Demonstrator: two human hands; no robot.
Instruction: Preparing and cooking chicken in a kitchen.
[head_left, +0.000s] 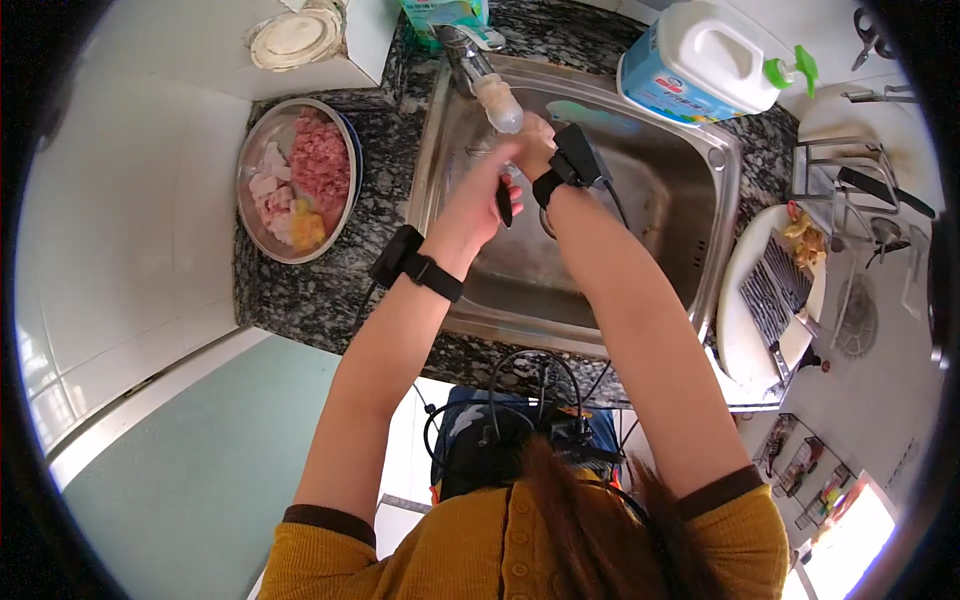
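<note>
Both hands are over the stainless steel sink (517, 289), just below the faucet (480, 75). My left hand (484, 191) holds a utensil with a dark handle (504, 202); its other end is hard to make out beneath the faucet. My right hand (534, 142) is close to the faucet's nozzle, near a thin metal piece, with its fingers partly hidden and blurred by water. Whether it grips anything does not show. Left of the sink sits a metal bowl (247, 217) with minced meat (321, 161), pale chunks and a yellow portion.
A white detergent jug (697, 64) with a green pump stands at the sink's back right corner. On the right, a white cutting board (739, 330) bears a cleaver (772, 289) and scraps (806, 240). A metal rack (847, 161) stands beyond it. A green packet (431, 15) lies behind the faucet.
</note>
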